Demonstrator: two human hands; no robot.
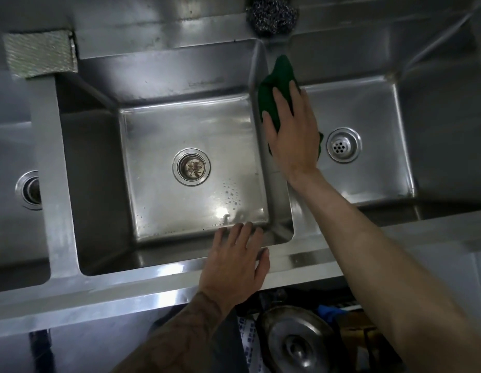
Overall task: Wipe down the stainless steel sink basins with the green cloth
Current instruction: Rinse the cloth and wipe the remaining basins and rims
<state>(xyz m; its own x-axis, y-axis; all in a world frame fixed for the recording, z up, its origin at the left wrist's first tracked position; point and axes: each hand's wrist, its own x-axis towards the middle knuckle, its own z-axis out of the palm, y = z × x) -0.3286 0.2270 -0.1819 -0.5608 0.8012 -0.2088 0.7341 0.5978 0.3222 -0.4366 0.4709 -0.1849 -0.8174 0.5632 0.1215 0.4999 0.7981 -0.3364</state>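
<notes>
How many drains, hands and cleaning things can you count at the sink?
Drains: 3, left, middle, right
Hands: 2, left hand, right hand
Green cloth: 1
Steel wool ball: 1
Grey scrub pad: 1
Total: 8

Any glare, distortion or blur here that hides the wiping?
Head view: glare blows out part of the middle basin floor near the left hand; wide-angle distortion bows the front rim; the green cloth under the right hand is dark, texture lost; overall slightly soft.

Green cloth (277, 84) — silver-grey sink (196, 267), tattooed forearm (180, 327).
</notes>
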